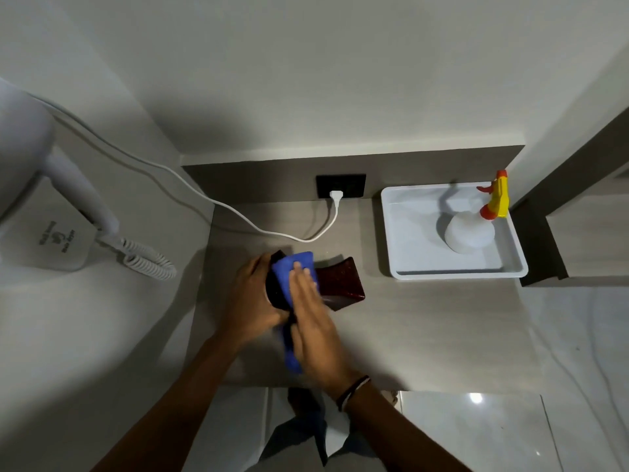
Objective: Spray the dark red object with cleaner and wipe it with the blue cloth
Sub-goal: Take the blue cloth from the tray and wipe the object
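The right hand (311,311) lies flat with fingers together and stretched out, pressing the blue cloth (295,272) onto the dark red dish (335,284), while the left hand (253,298) curls around the dish's left end and grips it, tilting that end up off the counter (425,328). The dish sits near the middle of the counter, its right end free of the cloth, and part of the cloth hangs down between the two hands. The spray bottle (476,223) stands in the white tray (408,240) well to the right, and a white cord (238,216) runs across the counter to the wall socket (340,185) behind the dish.
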Demonstrator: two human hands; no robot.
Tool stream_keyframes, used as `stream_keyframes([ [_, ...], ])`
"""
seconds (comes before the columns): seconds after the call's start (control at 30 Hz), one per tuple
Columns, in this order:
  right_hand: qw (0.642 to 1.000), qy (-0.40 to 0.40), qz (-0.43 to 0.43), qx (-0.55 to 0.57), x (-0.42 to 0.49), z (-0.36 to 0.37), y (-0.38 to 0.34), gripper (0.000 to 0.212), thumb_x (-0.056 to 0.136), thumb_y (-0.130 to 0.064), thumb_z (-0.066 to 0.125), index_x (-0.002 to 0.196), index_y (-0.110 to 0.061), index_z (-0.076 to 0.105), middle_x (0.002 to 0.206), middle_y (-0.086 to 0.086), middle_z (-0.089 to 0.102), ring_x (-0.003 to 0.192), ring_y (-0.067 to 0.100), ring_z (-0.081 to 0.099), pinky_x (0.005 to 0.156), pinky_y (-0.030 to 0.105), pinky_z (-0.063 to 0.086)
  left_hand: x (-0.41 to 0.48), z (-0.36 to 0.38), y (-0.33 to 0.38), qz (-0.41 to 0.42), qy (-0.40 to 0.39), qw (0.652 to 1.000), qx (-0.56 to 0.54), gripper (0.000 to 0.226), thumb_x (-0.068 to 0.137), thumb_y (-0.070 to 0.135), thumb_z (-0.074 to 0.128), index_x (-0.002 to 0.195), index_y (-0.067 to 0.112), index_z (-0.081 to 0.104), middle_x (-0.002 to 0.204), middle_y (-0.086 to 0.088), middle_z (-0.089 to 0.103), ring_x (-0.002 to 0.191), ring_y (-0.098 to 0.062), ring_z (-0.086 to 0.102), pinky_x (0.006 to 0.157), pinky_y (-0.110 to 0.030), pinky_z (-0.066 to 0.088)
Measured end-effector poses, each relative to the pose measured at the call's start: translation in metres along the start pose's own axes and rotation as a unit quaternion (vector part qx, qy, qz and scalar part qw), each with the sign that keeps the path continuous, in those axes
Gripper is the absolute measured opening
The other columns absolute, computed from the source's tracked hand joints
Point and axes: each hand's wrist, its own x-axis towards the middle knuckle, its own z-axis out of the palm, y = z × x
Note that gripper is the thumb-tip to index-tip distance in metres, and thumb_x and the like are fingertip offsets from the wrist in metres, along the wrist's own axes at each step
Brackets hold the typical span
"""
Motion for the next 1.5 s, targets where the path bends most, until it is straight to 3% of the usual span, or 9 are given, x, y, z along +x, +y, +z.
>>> stream_keyframes([
  [0.23, 0.977, -0.048, 0.15, -0.142, 0.0, -0.042, 0.077, 0.082, 0.101, 0.015, 0.041, 0.165, -0.017, 0.002, 0.174, 0.001, -0.009, 0.164, 0.028, 0.0, 0.134, 0.045, 0.011, -0.006, 0.0, -0.005, -0.021, 0.004, 1.0, 0.013, 0.105, 0.046, 0.037, 0.087, 0.144, 0.019, 0.052, 0.138, -0.002, 0.056, 0.123, -0.029, 0.06, 0.093, -0.045, 0.056],
  [0.33, 0.967, -0.006, 0.251, 0.046, 0.01, -0.062, 0.08, 0.057, 0.106, -0.003, 0.051, 0.16, -0.015, 0.039, 0.158, 0.024, 0.047, 0.141, 0.039, 0.053, 0.117, 0.044, 0.045, 0.001, 0.0, -0.004, -0.035, 0.007, 0.999, -0.015, 0.102, 0.047, 0.041, 0.086, 0.142, 0.025, 0.053, 0.132, 0.001, 0.058, 0.12, -0.026, 0.061, 0.092, -0.045, 0.057],
  [0.43, 0.913, 0.105, 0.362, 0.154, 0.012, -0.073, 0.092, 0.053, 0.099, 0.015, 0.038, 0.142, -0.009, 0.057, 0.128, 0.016, 0.069, 0.126, 0.041, 0.063, 0.099, 0.02, 0.054, 0.004, -0.004, -0.007, -0.119, 0.019, 0.983, -0.136, 0.102, 0.05, 0.05, 0.089, 0.144, 0.039, 0.051, 0.132, 0.012, 0.063, 0.119, -0.015, 0.064, 0.095, -0.036, 0.055],
  [0.57, 0.859, 0.096, 0.403, 0.299, 0.016, -0.069, 0.089, 0.052, 0.099, 0.014, 0.033, 0.125, -0.011, 0.069, 0.123, 0.03, 0.071, 0.106, 0.038, 0.068, 0.103, 0.053, 0.055, 0.004, -0.006, -0.01, -0.18, -0.014, 0.963, -0.199, 0.108, 0.067, 0.076, 0.081, 0.151, 0.072, 0.014, 0.157, 0.01, 0.05, 0.138, -0.018, 0.055, 0.114, -0.049, 0.046],
  [0.83, 0.938, 0.128, 0.304, 0.108, 0.03, -0.057, 0.06, 0.062, 0.097, 0.011, 0.041, 0.156, -0.009, 0.044, 0.151, 0.006, 0.054, 0.131, 0.007, 0.061, 0.11, 0.016, 0.046, -0.004, -0.01, -0.024, -0.082, -0.053, 0.993, -0.063, 0.119, 0.039, 0.055, 0.096, 0.143, 0.043, 0.04, 0.139, 0.0, 0.058, 0.123, -0.023, 0.062, 0.101, -0.052, 0.055],
  [1.0, 0.974, 0.038, 0.221, 0.034, 0.021, -0.022, 0.013, 0.051, 0.108, -0.013, 0.052, 0.158, -0.021, 0.043, 0.162, 0.019, 0.044, 0.15, 0.036, 0.043, 0.127, 0.054, 0.029, -0.004, -0.007, -0.013, -0.031, 0.016, 0.998, -0.06, 0.071, 0.046, 0.028, 0.087, 0.11, 0.04, 0.059, 0.107, 0.01, 0.072, 0.097, -0.014, 0.072, 0.08, -0.041, 0.061],
  [1.17, 1.0, -0.001, -0.016, -0.009, 0.018, 0.009, -0.007, 0.092, 0.093, 0.009, 0.052, 0.167, -0.021, 0.007, 0.177, 0.003, 0.007, 0.164, 0.017, 0.004, 0.134, 0.031, 0.004, -0.008, -0.002, -0.007, -0.032, 0.033, 0.999, 0.008, 0.072, 0.056, 0.019, 0.088, 0.123, 0.005, 0.067, 0.123, -0.017, 0.072, 0.114, -0.035, 0.069, 0.098, -0.041, 0.054],
  [1.37, 0.972, -0.062, 0.127, -0.188, 0.002, -0.031, 0.064, 0.081, 0.103, 0.014, 0.035, 0.163, -0.014, -0.012, 0.168, 0.004, -0.029, 0.163, 0.028, -0.015, 0.134, 0.046, 0.003, -0.006, -0.015, 0.002, -0.023, 0.02, 0.999, 0.012, 0.091, 0.045, 0.025, 0.092, 0.131, 0.017, 0.061, 0.121, -0.004, 0.066, 0.109, -0.027, 0.064, 0.086, -0.038, 0.054],
  [1.5, 0.996, 0.013, 0.044, -0.072, 0.011, -0.002, 0.01, 0.074, 0.095, 0.011, 0.041, 0.164, -0.004, 0.019, 0.174, 0.018, 0.012, 0.162, 0.036, 0.015, 0.132, 0.055, 0.018, -0.003, -0.012, 0.001, -0.033, 0.01, 0.999, -0.002, 0.086, 0.048, 0.026, 0.091, 0.128, 0.011, 0.064, 0.121, -0.011, 0.07, 0.111, -0.033, 0.067, 0.093, -0.033, 0.051],
])
